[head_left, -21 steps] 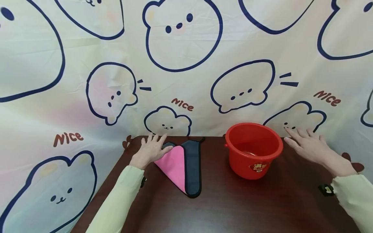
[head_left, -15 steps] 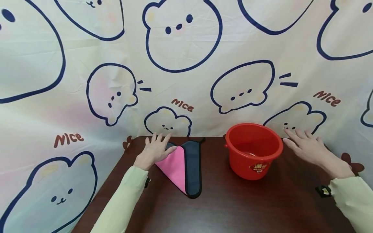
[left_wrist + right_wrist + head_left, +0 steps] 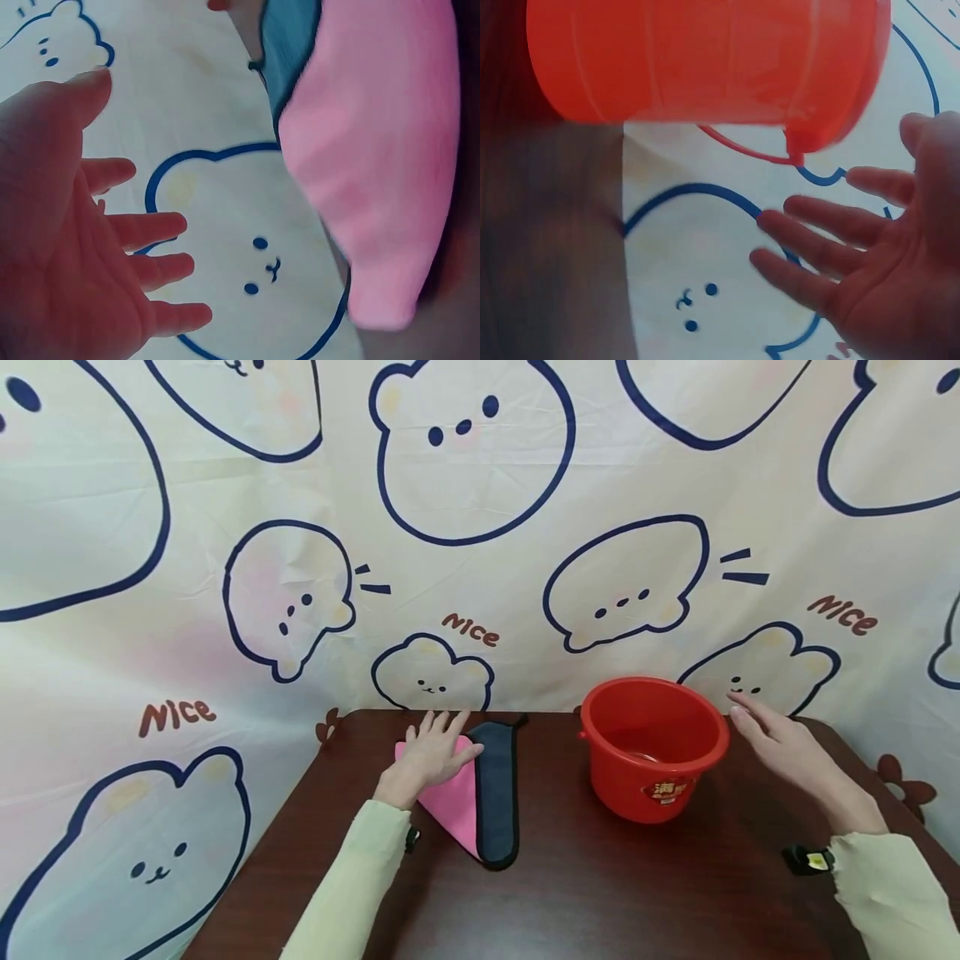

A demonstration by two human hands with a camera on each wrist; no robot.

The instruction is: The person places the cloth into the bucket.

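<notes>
In the head view my left hand (image 3: pixel 429 758) hovers over a folded cloth (image 3: pixel 457 810), pink on one side and dark blue-grey with black trim on the other. Its fingers are spread. The left wrist view has the cloth (image 3: pixel 375 142) off to the side of the spread left hand (image 3: pixel 75 240), apart from it. A red plastic bucket (image 3: pixel 622 789) with a gold label stands upright to the right of the cloth. Just right of its rim my right hand (image 3: pixel 787 756) is held in the air, fingers extended. The right wrist view shows a gap between the right hand (image 3: pixel 885 255) and the bucket (image 3: pixel 705 64).
Everything stands on a dark brown table (image 3: pixel 585 893). Behind it and along both sides hangs a pale curtain (image 3: pixel 465 585) printed with bear outlines. A thin red handle (image 3: pixel 742 146) hangs on the bucket's far side.
My left hand has moved right, farther over the pink part of the cloth. The right hand has shifted slightly left and turned more on edge. Cloth and bucket have stayed in place.
</notes>
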